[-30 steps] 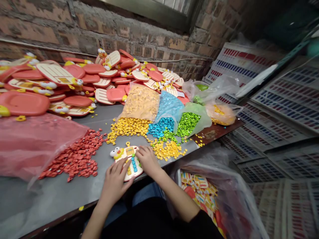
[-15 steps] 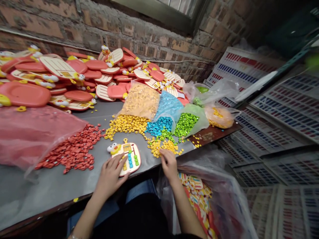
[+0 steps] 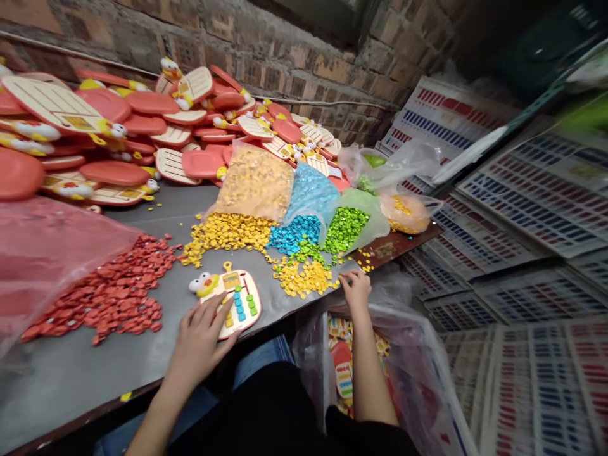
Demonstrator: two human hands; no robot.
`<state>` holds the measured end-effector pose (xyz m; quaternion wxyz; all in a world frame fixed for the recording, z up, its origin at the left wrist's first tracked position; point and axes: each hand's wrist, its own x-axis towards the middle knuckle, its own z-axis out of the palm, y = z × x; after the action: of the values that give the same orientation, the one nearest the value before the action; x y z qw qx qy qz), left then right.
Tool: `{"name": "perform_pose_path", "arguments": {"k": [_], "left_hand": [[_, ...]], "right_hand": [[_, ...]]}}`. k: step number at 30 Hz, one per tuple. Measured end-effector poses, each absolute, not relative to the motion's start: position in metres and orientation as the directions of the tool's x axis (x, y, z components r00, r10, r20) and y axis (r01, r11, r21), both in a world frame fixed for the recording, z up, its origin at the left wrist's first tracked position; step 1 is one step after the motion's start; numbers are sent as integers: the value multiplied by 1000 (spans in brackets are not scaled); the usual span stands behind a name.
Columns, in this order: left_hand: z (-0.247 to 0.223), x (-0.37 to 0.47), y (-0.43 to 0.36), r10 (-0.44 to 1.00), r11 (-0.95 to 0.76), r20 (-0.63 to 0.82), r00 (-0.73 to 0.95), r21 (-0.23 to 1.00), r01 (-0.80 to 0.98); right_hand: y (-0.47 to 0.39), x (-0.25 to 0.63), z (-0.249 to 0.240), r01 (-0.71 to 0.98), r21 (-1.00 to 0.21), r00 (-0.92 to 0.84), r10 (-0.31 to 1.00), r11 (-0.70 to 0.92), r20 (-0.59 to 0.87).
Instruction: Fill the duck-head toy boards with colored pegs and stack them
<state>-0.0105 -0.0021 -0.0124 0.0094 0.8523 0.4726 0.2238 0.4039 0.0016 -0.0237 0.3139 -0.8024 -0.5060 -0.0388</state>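
A cream toy board (image 3: pixel 246 290) with a duck-like head lies near the table's front edge, with blue, green and yellow pieces in its slots. My left hand (image 3: pixel 202 335) rests on its left part, fingers spread. My right hand (image 3: pixel 355 288) is at the right edge of the light yellow pieces (image 3: pixel 304 277), fingers pinched together; anything between the fingertips is too small to make out. Behind the board lie darker yellow pieces (image 3: pixel 232 232), blue pieces (image 3: pixel 295 234) and green pieces (image 3: pixel 348 229), spilling from bags. Red pieces (image 3: pixel 118 288) are heaped on the left.
Many red-backed toy boards (image 3: pixel 152 102) are piled along the brick wall. Below the table's right side, a plastic-lined bin (image 3: pixel 427 354) holds filled boards. Trays of parts (image 3: pixel 546 190) stand at the right. A pink bag (image 3: pixel 61 253) lies at the left.
My right hand has moved right, from the front of the light yellow pieces to their right edge. My left hand stays on the board. The whole view has shifted slightly.
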Motion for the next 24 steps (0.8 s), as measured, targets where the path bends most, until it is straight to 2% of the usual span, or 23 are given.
{"name": "perform_pose_path", "arguments": {"k": [2,6,9,12,16,24], "left_hand": [[-12,-11,-3,814,-548,367,451,226,805],[-9,-11,-4,810,-558,351,469,219,801],[-7,-10,-4,819,-550,335,466,223,805],[-6,-10,-5,825,-543,328,460,236,806],[-3,-8,-7,839,-528,312,447,261,808],[-3,-6,-8,853,-505,326,408,317,803]], "right_hand": [[4,399,-20,821,-518,481,781,-241,399],[9,367,-14,678,-735,471,771,-4,429],[18,319,-8,554,-817,336,854,161,397],[31,268,-2,462,-853,150,927,243,345],[53,224,6,388,-873,-2,948,294,319],[89,200,17,471,-765,-322,893,438,313]]}}
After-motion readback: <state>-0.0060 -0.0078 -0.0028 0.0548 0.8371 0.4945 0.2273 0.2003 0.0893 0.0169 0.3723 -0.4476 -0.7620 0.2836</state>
